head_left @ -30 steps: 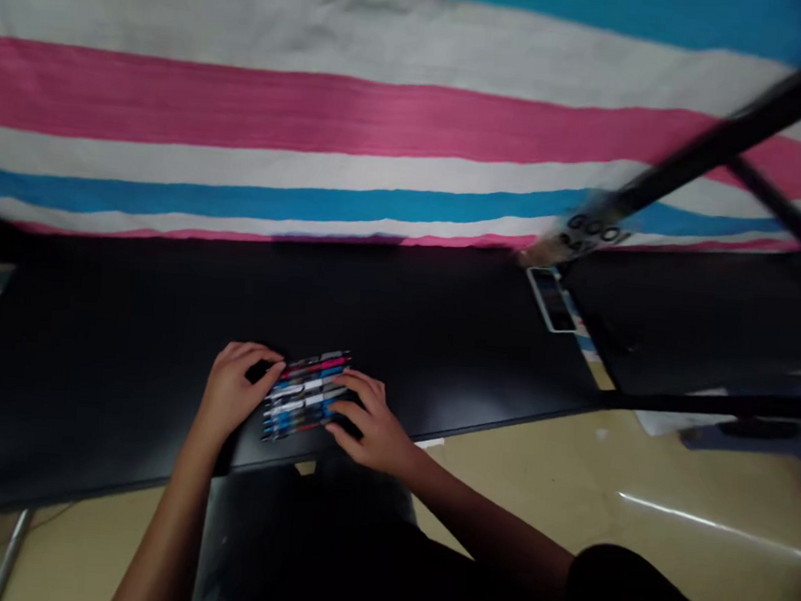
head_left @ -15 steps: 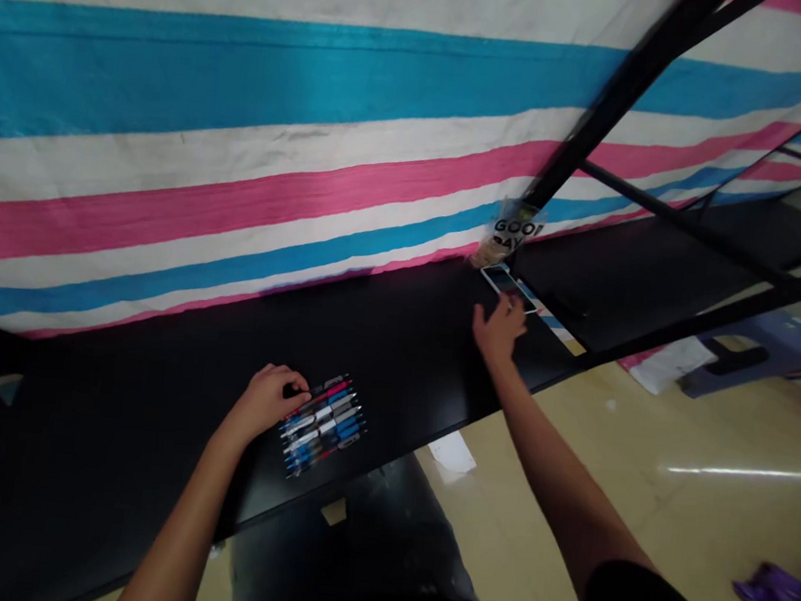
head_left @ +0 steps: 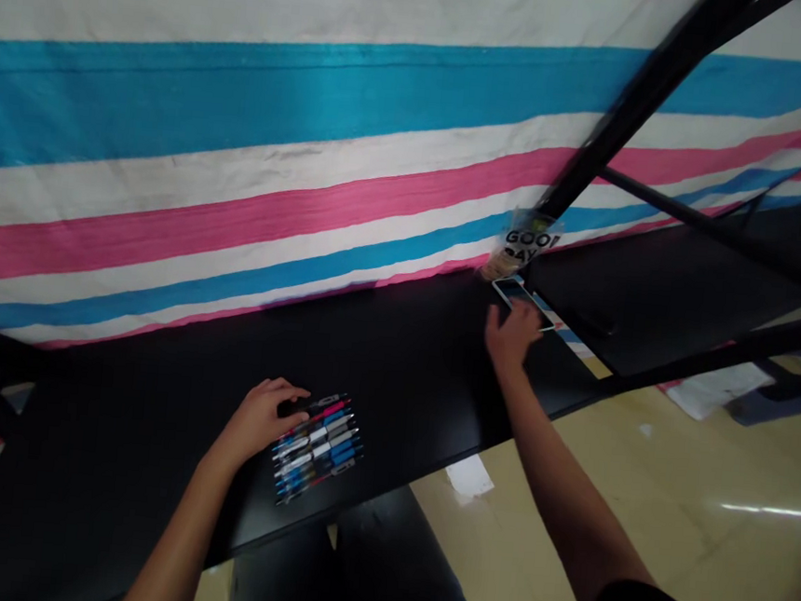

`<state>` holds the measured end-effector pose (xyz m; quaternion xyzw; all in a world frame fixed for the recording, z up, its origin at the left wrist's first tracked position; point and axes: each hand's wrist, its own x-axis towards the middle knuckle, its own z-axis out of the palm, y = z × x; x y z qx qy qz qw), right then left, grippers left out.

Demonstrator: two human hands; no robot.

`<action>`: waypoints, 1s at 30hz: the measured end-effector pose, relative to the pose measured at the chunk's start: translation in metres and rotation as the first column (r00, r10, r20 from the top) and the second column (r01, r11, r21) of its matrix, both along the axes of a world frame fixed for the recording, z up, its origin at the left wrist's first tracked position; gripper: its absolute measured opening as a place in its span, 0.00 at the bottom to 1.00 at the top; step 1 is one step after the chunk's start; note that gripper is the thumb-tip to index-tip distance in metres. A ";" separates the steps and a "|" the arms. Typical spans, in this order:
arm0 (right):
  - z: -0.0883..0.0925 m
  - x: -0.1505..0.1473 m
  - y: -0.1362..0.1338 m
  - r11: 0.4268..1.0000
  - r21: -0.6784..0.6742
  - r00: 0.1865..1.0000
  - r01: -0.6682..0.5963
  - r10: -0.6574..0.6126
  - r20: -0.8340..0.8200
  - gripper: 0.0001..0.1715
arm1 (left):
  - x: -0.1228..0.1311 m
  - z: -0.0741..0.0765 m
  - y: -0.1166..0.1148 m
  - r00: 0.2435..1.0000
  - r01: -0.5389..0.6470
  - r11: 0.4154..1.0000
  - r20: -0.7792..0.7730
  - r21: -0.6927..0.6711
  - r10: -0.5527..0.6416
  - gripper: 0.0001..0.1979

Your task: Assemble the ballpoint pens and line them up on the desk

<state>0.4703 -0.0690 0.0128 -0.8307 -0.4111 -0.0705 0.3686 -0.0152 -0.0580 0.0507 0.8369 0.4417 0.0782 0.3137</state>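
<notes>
A row of several pens lies side by side on the black shelf board. My left hand is at their left ends, its thumb and index finger apart on either side of a black pen at the far side of the row. Whether they touch that pen is unclear. Farther right, my right hand reaches over a white-edged phone, thumb out and fingers stretched. The fingers cover part of the phone, and contact with it cannot be made out.
Behind the phone stands a clear bag printed "GOOD DAY", against a black metal post. A striped sheet hangs along the back. White paper lies on the floor past the front edge. Another black board extends right.
My left thumb and index finger have spread apart at the far pen. My right hand has moved farther over the phone. The whole view has shifted slightly.
</notes>
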 end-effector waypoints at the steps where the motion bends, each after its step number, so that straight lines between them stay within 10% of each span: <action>1: 0.000 -0.022 0.005 0.989 -0.019 0.990 -0.143 0.143 -0.014 0.22 | 0.001 0.000 0.001 1.000 -0.006 1.000 0.000 0.003 0.006 0.15; 4: -0.006 -0.106 0.017 0.837 -0.077 0.841 -0.541 0.537 -0.072 0.10 | 0.004 -0.002 0.003 1.000 -0.003 1.000 0.011 0.000 0.003 0.12; 6: -0.007 -0.161 0.021 0.591 -0.077 0.596 -0.803 0.793 -0.127 0.07 | 0.007 -0.003 0.004 1.000 -0.014 1.000 0.024 0.028 0.013 0.11; 10: 0.002 -0.222 0.023 0.339 -0.073 0.346 -0.938 0.899 -0.269 0.10 | 0.015 -0.004 0.007 0.997 -0.071 0.990 0.052 0.125 0.065 0.11; 19: -0.002 -0.234 0.041 0.525 0.123 0.406 -0.842 0.768 -0.495 0.15 | 0.041 -0.002 0.041 0.997 -0.026 0.945 -0.063 0.326 0.049 0.14; 30: -0.003 -0.290 0.066 0.566 0.247 0.345 -0.787 0.734 -0.585 0.18 | 0.005 -0.010 0.052 0.971 -0.084 0.932 -0.182 0.352 0.156 0.16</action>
